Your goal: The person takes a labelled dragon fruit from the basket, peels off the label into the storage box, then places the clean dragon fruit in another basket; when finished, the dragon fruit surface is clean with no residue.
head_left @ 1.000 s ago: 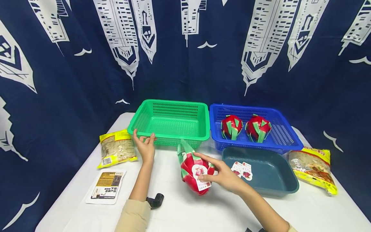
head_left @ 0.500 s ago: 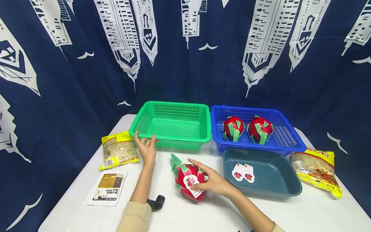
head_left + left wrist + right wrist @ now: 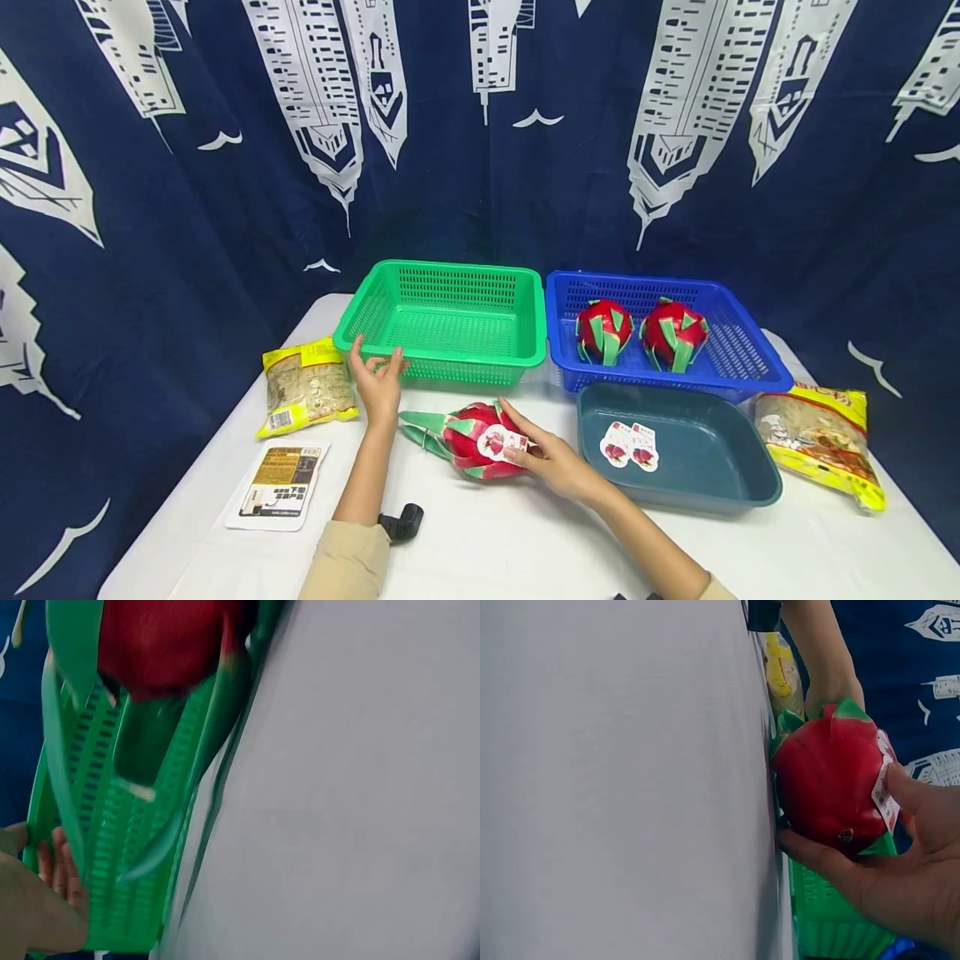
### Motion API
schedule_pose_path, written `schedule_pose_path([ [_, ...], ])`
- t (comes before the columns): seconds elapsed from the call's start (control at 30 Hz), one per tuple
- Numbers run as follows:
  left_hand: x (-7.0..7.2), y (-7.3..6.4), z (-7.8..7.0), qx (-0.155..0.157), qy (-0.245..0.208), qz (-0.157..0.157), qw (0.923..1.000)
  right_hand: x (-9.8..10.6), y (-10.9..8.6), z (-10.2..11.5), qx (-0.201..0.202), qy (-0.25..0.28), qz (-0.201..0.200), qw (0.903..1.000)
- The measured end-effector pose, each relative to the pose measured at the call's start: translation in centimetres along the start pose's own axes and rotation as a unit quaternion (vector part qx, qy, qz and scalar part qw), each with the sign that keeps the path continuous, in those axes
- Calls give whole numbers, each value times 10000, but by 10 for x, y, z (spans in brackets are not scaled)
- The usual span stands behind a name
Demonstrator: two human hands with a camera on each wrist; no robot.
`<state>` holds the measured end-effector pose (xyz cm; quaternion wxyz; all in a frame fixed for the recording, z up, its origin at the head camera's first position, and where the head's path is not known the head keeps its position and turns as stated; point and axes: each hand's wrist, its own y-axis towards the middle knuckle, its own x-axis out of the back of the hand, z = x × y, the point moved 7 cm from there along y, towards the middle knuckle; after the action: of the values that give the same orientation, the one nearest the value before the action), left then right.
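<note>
My right hand [image 3: 558, 462] holds a red dragon fruit [image 3: 463, 429] between thumb and fingers, low over the white table. The fruit lies sideways, its long green leaf tips pointing left. A white label [image 3: 885, 784] sits by the thumb in the right wrist view. My left hand [image 3: 377, 387] grips the front rim of a green basket [image 3: 450, 367] near its left corner, some fingers below the rim in the left wrist view [image 3: 64, 866]. Nothing lies inside that basket. The dragon fruit's leaves hang across the left wrist view, overlapping the basket.
Right of the green basket, a blue basket [image 3: 750, 333] holds two dragon fruits [image 3: 637, 333]. In front stands a dark teal tub [image 3: 712, 450] with two labels [image 3: 630, 447]. Yellow noodle packs [image 3: 311, 387] flank the containers; a flat white packet [image 3: 277, 487] lies at left.
My right hand has lowered the dragon fruit and turned it, so the leaf tips swing from upward to left and the label turns sideways. My left hand stays at the green basket's rim.
</note>
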<state>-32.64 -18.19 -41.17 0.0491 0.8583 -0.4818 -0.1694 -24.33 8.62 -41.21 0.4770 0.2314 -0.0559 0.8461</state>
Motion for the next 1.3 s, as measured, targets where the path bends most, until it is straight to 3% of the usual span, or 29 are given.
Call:
schedule_pose_path([
  [0.13,8,4,-14,-308,987,-136,9946,0,3,-3,327,374,-54,9988],
  [0.2,9,5,-28,-701,954,-19,9930,0,5,-12,412,472,-157,9979],
  [0.27,2,4,-43,-1088,503,593,9910,-1,6,-12,412,628,-210,9970],
  [0.33,-11,-1,-57,-1300,145,1666,9773,-3,7,-8,473,842,-252,9950],
  [0.37,-20,-7,-62,-1337,82,2322,9634,-4,7,-7,509,947,-282,9938],
  [0.4,-29,-14,-66,-1307,113,3019,9443,-4,8,-6,543,1039,-319,9926],
  [0.43,-37,-22,-66,-1275,289,3682,9205,-4,9,-7,559,1115,-372,9915],
  [0.53,-59,-52,-57,-1218,1359,5225,8329,-3,9,-13,491,1147,-563,9906],
  [0.57,-64,-61,-51,-1211,1749,5543,8047,-2,10,-17,430,1134,-607,9908],
  [0.63,-72,-76,-37,-1152,2359,5949,7597,-1,10,-22,337,1016,-710,9917],
  [0.67,-74,-82,-31,-1136,2588,6070,7428,-1,9,-24,311,948,-751,9922],
  [0.7,-76,-86,-26,-1126,2756,6138,7312,0,9,-24,286,877,-801,9925],
  [0.77,-79,-92,-18,-1107,2936,6194,7196,2,8,-23,296,785,-1003,9914],
  [0.83,-80,-94,-14,-1101,3005,6218,7148,6,7,-18,345,707,-1389,9872],
  [1.03,-79,-90,-6,-1001,3130,6164,7156,22,-8,20,844,279,-2842,9546],
  [1.1,-78,-89,-4,-970,3121,6153,7173,24,-14,30,722,214,-3076,9485],
  [1.17,-77,-89,-3,-955,3094,6147,7192,23,-16,30,396,325,-3119,9487],
  [1.3,-75,-89,-3,-944,3067,6099,7246,14,-13,4,-335,1062,-2928,9497],
])
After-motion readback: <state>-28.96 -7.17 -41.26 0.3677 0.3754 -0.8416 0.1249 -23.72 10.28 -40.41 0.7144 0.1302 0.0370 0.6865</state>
